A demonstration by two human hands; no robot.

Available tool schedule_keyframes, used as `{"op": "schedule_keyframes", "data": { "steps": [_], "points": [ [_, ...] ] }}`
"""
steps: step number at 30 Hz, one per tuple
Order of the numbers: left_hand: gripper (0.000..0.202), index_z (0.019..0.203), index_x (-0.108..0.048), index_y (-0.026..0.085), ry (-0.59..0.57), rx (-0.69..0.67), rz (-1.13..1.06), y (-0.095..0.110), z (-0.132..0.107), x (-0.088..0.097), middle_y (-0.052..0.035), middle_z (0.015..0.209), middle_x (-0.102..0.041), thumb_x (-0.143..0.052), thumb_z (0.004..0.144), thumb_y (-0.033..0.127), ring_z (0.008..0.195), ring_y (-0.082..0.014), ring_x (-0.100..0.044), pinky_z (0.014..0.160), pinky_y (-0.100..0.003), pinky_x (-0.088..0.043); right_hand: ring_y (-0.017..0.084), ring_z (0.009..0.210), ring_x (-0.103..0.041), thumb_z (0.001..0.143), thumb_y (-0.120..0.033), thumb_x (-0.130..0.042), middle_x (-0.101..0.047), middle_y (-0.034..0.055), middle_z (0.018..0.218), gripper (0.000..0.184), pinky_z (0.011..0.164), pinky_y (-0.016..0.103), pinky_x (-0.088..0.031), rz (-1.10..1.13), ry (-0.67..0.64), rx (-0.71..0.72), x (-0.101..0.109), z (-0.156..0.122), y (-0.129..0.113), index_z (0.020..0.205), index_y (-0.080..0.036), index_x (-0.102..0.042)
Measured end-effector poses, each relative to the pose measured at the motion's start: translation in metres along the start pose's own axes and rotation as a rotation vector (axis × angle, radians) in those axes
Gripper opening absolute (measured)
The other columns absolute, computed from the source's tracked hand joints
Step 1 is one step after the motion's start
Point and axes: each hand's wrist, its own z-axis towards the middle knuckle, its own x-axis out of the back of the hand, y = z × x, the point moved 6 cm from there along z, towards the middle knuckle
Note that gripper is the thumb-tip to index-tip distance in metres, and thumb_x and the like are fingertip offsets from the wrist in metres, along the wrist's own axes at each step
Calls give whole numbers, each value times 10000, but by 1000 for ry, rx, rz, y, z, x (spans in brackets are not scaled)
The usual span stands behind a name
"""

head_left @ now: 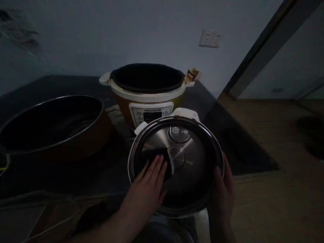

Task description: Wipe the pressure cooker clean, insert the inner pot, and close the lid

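Both hands steady the lid point(181, 158): right hand point(224, 192) clamps its rim, left hand point(149, 185) lies flat.

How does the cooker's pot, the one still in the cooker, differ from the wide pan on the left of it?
The cooker's pot sits inside the orange and white cooker body; the wide pan rests directly on the dark table. The pot looks narrower and deeper, the pan broader and shallower. The pan has a bright metal rim, the pot a dark one. Both are dark inside and uncovered.

Place: a home kitchen is suggested.
Evidence: electric cooker point(148, 94), pan point(50, 125), dark counter point(235, 141), wall socket point(210, 38).
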Motion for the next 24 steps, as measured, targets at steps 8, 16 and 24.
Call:
{"op": "schedule_keyframes", "data": {
  "steps": [8,16,24],
  "points": [
    [571,1394,-469,130,-127,-203,-146,22,-15,-11,-88,1497,-413,-308,975,482,1372,-228,-421,1079,-426,-387,263,1360,-427,826,-401,-665,-565,-13,1398,460,1156,481,-249,39,2,12,-2,3,0,1277,-335,-608],
    [550,1458,-366,150,-122,-277,-240,37,22,-16,-52,1566,-313,-295,998,442,1456,-172,-253,1167,-390,-277,262,1374,-405,851,-384,-635,-537,-7,1425,467,1162,482,-232,3,-34,42,0,4,2,1311,-331,-580],
    [532,1489,-295,161,-79,-89,-258,13,63,-13,-39,1595,-222,-283,1009,390,1474,-194,-192,1182,-455,-262,264,1366,-419,854,-379,-631,-544,1,1420,460,1157,505,-237,19,-39,38,-4,5,0,1308,-322,-581]
  ]
}}
